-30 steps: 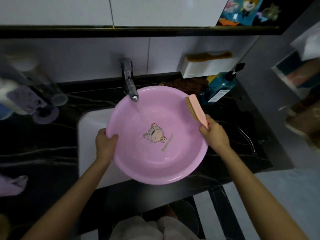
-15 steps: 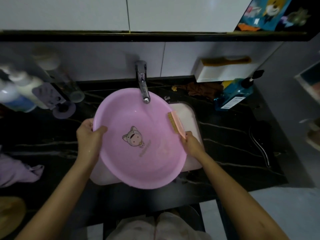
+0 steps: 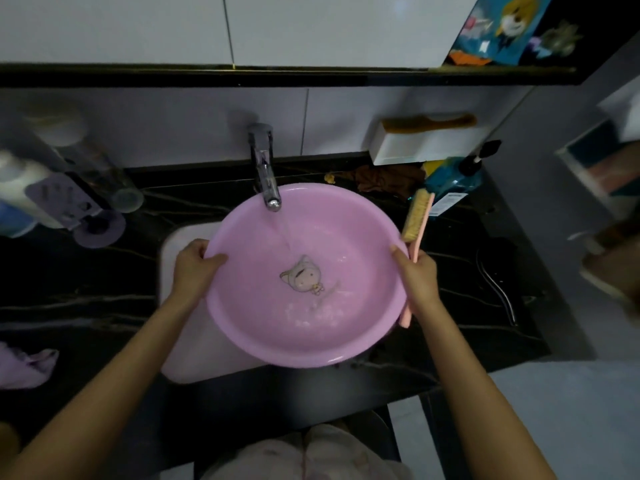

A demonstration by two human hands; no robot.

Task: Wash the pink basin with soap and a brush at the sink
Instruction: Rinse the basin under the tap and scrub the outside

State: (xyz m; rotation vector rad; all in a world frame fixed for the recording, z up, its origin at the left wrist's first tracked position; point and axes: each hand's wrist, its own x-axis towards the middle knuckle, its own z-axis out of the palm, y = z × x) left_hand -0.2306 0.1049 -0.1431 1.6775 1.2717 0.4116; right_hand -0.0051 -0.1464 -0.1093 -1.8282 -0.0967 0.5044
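since half a second ago the pink basin sits further right over the white sink, whose left part now shows, and the brush stands outside the rim rather than against the inner wall. my left hand grips the basin's left rim, thumb inside. my right hand holds the brush handle against the right rim, bristle head pointing far. water runs from the tap into the basin. a blue pump bottle stands far right.

Both forearms are bare, above a pale pinkish garment.
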